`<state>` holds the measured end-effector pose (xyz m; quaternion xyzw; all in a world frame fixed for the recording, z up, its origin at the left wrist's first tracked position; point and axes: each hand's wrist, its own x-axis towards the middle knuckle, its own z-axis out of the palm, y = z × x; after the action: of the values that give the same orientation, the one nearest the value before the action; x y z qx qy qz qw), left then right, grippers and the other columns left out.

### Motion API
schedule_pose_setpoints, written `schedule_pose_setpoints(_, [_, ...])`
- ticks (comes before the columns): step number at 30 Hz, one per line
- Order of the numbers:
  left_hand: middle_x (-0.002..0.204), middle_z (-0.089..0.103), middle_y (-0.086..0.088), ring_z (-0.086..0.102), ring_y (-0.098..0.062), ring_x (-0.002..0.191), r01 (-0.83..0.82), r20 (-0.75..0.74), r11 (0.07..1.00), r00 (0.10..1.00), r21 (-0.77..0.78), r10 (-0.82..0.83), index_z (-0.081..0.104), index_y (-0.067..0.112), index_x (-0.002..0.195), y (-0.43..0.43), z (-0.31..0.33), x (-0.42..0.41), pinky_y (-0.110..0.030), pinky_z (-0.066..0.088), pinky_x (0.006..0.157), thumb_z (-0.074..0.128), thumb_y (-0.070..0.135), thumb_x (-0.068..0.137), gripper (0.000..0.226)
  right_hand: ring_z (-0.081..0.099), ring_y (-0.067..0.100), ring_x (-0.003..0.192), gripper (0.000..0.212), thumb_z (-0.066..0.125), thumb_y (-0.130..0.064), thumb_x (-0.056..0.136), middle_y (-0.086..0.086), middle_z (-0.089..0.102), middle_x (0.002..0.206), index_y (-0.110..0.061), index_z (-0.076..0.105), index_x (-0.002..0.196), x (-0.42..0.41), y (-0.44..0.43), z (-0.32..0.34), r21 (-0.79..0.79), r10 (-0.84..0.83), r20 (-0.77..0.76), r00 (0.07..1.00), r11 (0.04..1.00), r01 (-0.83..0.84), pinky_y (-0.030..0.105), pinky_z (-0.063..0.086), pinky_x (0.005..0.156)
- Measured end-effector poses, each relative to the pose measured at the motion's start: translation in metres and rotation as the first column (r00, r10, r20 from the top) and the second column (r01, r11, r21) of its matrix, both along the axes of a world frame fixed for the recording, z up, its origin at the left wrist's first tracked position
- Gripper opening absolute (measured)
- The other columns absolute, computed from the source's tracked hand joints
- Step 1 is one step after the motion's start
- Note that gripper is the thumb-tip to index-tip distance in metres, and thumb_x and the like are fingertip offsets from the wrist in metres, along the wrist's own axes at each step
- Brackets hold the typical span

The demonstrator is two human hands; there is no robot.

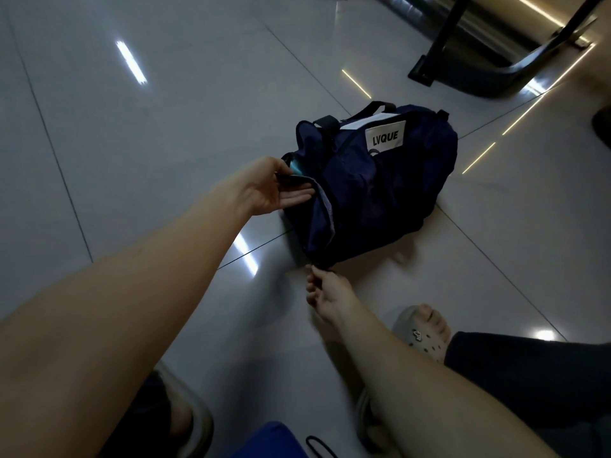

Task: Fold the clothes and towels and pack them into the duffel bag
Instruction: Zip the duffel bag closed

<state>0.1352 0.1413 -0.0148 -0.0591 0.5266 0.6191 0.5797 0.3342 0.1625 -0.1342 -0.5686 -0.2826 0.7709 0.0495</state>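
Note:
A dark navy duffel bag with a white "LVQUE" label lies on the tiled floor. Its near end is unzipped, and a bit of teal cloth shows inside the opening. My left hand grips the edge of the opening at the bag's left end, thumb on top and fingers under the flap. My right hand pinches the zipper pull at the bag's lowest near corner. The black carry handles stand up at the bag's far side.
The glossy grey tile floor stretches to the left and behind the bag. A black chair base stands at the back right. My sandalled foot is right of my right hand. Blue cloth lies at the bottom edge.

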Motion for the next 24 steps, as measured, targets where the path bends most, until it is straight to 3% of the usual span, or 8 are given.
schedule_pose_setpoints(7, [0.095, 0.072, -0.023, 0.073, -0.033, 0.092, -0.01, -0.026, 1.0, 1.0, -0.02, 0.009, 0.058, -0.004, 0.1, 0.001, 0.008, 0.004, -0.041, 0.063, 0.081, 0.038, 0.005, 0.096, 0.022, 0.036, 0.008, 0.052, 0.03, 0.048, -0.025, 0.107, 0.001, 0.045, 0.064, -0.007, 0.061, 0.087, 0.005, -0.003, 0.036, 0.042, 0.217, 0.028, 0.976, 0.975, -0.218, 0.013, 0.027, 0.036])
schedule_pose_setpoints(14, [0.095, 0.072, -0.021, 0.073, -0.031, 0.093, -0.061, -0.035, 0.997, 0.997, 0.037, 0.062, 0.058, -0.004, 0.103, 0.005, 0.025, 0.001, -0.039, 0.063, 0.078, 0.039, 0.006, 0.095, 0.023, 0.038, 0.008, 0.05, 0.03, 0.047, -0.024, 0.107, 0.0, 0.046, 0.064, -0.007, 0.061, 0.087, 0.009, 0.015, 0.069, 0.089, 0.217, 0.015, 0.976, 0.972, -0.217, 0.014, 0.027, 0.037])
schedule_pose_setpoints(21, [0.072, 0.074, -0.016, 0.07, -0.026, 0.086, -0.058, -0.063, 0.998, 0.996, -0.01, 0.057, 0.057, -0.002, 0.095, 0.001, 0.023, 0.013, -0.035, 0.062, 0.071, 0.037, 0.006, 0.098, 0.022, 0.033, 0.008, 0.045, 0.032, 0.04, -0.024, 0.108, -0.002, 0.042, 0.06, -0.011, 0.054, 0.082, -0.002, 0.036, 0.116, 0.238, 0.242, -0.079, 0.967, 0.947, -0.217, 0.018, 0.024, 0.037])
schedule_pose_setpoints(24, [0.071, 0.075, -0.012, 0.07, -0.025, 0.088, -0.055, -0.095, 0.998, 0.994, -0.022, 0.053, 0.058, 0.001, 0.094, 0.0, 0.018, 0.012, -0.035, 0.06, 0.081, 0.04, 0.006, 0.099, 0.02, 0.03, 0.008, 0.045, 0.032, 0.039, -0.026, 0.109, -0.002, 0.04, 0.059, -0.012, 0.053, 0.084, -0.007, 0.047, 0.129, 0.297, 0.268, -0.12, 0.956, 0.928, -0.223, 0.018, 0.022, 0.037])
